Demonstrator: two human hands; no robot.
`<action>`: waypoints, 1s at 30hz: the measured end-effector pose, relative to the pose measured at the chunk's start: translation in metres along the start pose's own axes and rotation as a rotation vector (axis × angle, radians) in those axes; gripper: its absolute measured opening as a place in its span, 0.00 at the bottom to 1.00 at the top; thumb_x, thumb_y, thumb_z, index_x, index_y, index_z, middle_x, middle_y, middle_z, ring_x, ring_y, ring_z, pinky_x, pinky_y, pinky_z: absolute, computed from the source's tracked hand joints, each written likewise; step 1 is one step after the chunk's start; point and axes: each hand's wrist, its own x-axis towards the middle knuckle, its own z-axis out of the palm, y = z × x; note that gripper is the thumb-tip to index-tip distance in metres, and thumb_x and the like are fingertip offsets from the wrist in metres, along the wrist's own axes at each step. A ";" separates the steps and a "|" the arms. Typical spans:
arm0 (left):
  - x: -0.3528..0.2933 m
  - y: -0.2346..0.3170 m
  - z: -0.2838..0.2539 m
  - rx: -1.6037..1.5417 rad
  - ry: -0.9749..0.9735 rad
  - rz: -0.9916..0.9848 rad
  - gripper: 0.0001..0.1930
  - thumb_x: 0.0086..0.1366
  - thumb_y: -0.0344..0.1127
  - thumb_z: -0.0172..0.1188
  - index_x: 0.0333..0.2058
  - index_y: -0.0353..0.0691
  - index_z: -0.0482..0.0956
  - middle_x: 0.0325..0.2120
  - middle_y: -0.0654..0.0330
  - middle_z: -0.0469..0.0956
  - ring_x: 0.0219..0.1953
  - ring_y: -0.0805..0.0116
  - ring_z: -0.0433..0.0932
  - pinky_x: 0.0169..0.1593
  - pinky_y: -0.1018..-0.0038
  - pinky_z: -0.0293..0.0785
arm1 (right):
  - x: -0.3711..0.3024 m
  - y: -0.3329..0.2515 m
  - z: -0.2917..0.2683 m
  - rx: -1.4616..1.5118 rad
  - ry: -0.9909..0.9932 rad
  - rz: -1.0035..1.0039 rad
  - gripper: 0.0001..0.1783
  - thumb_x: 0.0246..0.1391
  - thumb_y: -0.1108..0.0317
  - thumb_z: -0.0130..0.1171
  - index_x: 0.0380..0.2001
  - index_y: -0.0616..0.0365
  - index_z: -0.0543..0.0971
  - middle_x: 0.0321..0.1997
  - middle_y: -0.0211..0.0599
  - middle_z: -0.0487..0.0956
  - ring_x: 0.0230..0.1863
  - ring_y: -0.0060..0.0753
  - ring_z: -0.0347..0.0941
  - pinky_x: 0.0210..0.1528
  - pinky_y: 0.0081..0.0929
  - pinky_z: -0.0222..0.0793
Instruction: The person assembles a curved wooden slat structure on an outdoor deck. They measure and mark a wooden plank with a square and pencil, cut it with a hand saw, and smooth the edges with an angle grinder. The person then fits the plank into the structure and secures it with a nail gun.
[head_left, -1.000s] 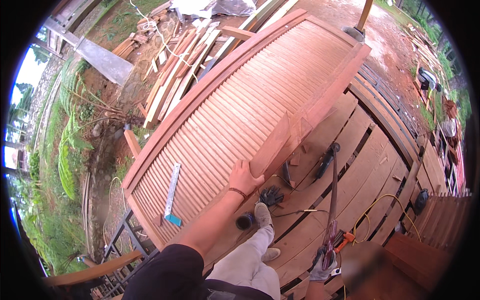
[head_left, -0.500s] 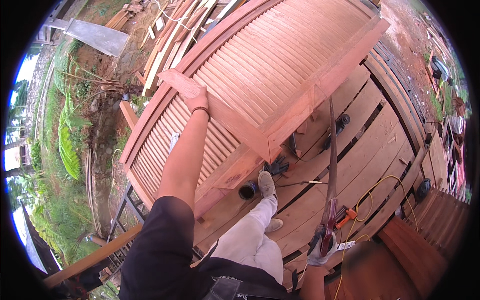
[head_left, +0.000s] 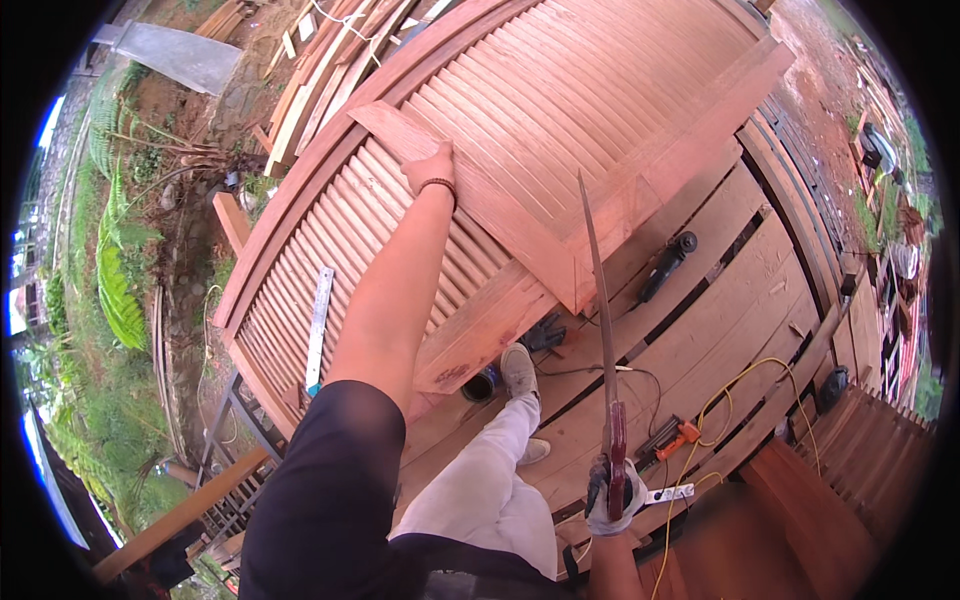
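Observation:
A louvered wooden shutter panel [head_left: 560,90] lies in front of me with a flat wooden board [head_left: 490,225] laid slantwise across it. My left hand [head_left: 430,170], bare and with a bracelet at the wrist, is closed over the board's edge near its far end. The board's near end, marked with a line, juts past the panel's side frame. My gloved right hand [head_left: 610,500] grips the dark red handle of a handsaw [head_left: 606,330]. The long blade points away from me, its tip above the panel's near right edge; whether it touches wood I cannot tell.
A metal ruler [head_left: 319,325] rests on the slats. Below, on the plank deck [head_left: 720,320], are a black angle grinder [head_left: 668,266], an orange-and-dark tool [head_left: 680,438], a yellow cord [head_left: 730,390], a dark can [head_left: 481,384] and a dark glove [head_left: 545,332]. Gaps run between planks.
The saw has swung left and come forward, its blade now beside the board's near end. My left hand keeps its hold on the board. The whole view has shifted slightly.

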 end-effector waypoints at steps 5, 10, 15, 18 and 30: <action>0.010 0.013 0.012 0.036 0.039 0.117 0.46 0.46 0.47 0.76 0.56 0.22 0.63 0.53 0.34 0.73 0.56 0.42 0.74 0.61 0.63 0.69 | -0.006 0.024 -0.001 0.084 0.022 0.118 0.15 0.53 0.60 0.64 0.30 0.63 0.78 0.28 0.41 0.79 0.28 0.37 0.77 0.33 0.28 0.73; 0.016 0.014 0.009 0.096 0.013 0.156 0.46 0.48 0.48 0.74 0.58 0.24 0.61 0.56 0.33 0.69 0.56 0.40 0.73 0.61 0.60 0.69 | -0.010 0.019 0.008 0.100 0.108 0.047 0.14 0.52 0.61 0.64 0.29 0.63 0.78 0.29 0.41 0.80 0.28 0.37 0.77 0.35 0.29 0.74; -0.052 -0.014 -0.008 0.578 0.137 0.787 0.38 0.60 0.53 0.61 0.61 0.32 0.62 0.63 0.45 0.60 0.66 0.46 0.59 0.70 0.55 0.50 | 0.002 0.008 0.008 0.041 0.062 -0.045 0.12 0.51 0.63 0.64 0.30 0.63 0.80 0.30 0.41 0.81 0.31 0.38 0.79 0.37 0.30 0.75; -0.095 -0.039 -0.008 0.812 -0.210 1.337 0.26 0.64 0.51 0.54 0.52 0.37 0.75 0.55 0.54 0.71 0.62 0.52 0.64 0.70 0.53 0.48 | 0.013 0.016 0.017 0.029 -0.028 -0.157 0.13 0.56 0.65 0.61 0.36 0.66 0.76 0.31 0.41 0.81 0.31 0.32 0.79 0.37 0.28 0.75; -0.133 -0.059 0.008 0.796 -0.314 1.188 0.20 0.67 0.49 0.49 0.41 0.42 0.84 0.53 0.55 0.76 0.68 0.55 0.59 0.71 0.46 0.43 | 0.001 0.036 0.057 0.018 0.016 -0.217 0.11 0.57 0.66 0.62 0.35 0.66 0.79 0.30 0.41 0.82 0.30 0.32 0.80 0.36 0.28 0.76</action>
